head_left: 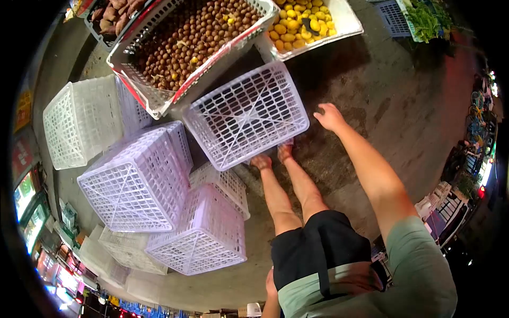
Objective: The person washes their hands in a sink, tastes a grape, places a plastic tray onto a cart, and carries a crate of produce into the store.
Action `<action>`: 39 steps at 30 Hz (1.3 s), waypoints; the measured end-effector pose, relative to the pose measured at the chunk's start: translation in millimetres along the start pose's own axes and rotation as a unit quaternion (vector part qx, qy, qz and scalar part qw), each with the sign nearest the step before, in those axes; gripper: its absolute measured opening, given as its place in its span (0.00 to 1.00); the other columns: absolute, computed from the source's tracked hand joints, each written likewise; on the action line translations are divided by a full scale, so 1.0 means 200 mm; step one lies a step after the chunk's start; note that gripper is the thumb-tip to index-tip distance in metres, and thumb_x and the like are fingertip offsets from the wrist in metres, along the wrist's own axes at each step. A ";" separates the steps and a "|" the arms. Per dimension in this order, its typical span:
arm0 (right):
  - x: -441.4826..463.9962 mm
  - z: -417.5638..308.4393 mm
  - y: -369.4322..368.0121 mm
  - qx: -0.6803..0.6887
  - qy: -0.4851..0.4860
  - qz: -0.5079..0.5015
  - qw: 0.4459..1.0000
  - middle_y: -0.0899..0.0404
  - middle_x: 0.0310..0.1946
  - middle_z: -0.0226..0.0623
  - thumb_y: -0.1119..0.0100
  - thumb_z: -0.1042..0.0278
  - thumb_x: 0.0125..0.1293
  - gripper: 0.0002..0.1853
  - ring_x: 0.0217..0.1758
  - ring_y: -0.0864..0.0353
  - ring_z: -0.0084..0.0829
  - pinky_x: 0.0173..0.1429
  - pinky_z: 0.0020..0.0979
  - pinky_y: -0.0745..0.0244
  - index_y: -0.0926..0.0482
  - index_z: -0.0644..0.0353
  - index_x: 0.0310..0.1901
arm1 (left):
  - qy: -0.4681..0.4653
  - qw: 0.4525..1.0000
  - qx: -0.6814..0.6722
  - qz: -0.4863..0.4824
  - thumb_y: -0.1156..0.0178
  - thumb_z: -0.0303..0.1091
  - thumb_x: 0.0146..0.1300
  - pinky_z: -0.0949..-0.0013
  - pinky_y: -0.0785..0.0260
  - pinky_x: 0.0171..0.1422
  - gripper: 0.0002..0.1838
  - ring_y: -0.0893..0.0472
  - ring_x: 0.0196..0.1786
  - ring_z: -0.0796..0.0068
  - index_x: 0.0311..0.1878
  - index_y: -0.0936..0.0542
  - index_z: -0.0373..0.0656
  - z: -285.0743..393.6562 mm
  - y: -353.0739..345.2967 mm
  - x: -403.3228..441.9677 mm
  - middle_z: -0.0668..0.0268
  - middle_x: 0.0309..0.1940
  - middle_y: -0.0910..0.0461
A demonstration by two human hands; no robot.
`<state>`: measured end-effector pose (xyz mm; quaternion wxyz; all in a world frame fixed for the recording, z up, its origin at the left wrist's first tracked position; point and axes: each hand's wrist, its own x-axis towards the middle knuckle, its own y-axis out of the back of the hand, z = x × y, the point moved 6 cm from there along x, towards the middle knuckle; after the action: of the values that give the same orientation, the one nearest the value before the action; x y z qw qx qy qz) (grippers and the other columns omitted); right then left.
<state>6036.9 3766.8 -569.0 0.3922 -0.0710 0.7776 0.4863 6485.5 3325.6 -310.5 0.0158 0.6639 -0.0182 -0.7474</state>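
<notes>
A white plastic lattice crate (246, 117) stands tilted just ahead of my feet, its cross-ribbed base facing me. Off its right edge is my right hand (330, 116), arm stretched forward, fingers loosely curled with nothing in them and a small gap to the crate. My left hand (271, 286) hangs low beside my black shorts; only a part shows and its fingers are hidden. Beyond the tilted crate, a white crate with a red-striped rim (159, 114) is full of small brown round fruit (191, 45).
Several empty lattice crates (132, 180) lie stacked on their sides to the left. A white foam box (347, 29) of yellow fruit sits at the back, with leafy greens (424, 21) at the upper right. Crates and goods line the right edge.
</notes>
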 end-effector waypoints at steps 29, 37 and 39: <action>-0.87 -0.75 0.52 0.169 0.175 0.102 0.965 0.27 0.34 0.47 0.38 0.63 0.58 0.14 0.36 0.24 0.50 0.40 0.46 0.30 0.32 0.59 0.37 | -0.039 0.994 0.104 0.025 0.54 0.44 0.73 0.66 0.30 0.59 0.23 0.21 0.52 0.67 0.58 0.24 0.35 0.28 -0.30 0.09 0.58 0.50 0.19; -1.22 0.50 1.38 -0.056 -0.017 0.181 0.982 0.23 0.39 0.37 0.39 0.65 0.60 0.11 0.37 0.19 0.40 0.40 0.42 0.23 0.28 0.53 0.42 | -0.072 0.986 0.146 0.024 0.52 0.44 0.71 0.66 0.31 0.59 0.23 0.21 0.53 0.65 0.58 0.23 0.37 0.50 -0.37 0.22 0.57 0.51 0.19; -1.24 0.79 1.46 -0.145 -0.030 0.257 0.955 0.24 0.40 0.43 0.38 0.62 0.58 0.13 0.39 0.21 0.52 0.40 0.48 0.26 0.29 0.55 0.41 | -0.075 0.985 0.154 0.025 0.52 0.44 0.71 0.66 0.31 0.59 0.23 0.21 0.53 0.64 0.58 0.23 0.37 0.51 -0.36 0.22 0.57 0.51 0.19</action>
<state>6147.4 3978.4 -231.3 0.2628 0.0902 0.6786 0.6799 6378.2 3395.7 -345.2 -0.0695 0.6000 -0.1508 -0.7826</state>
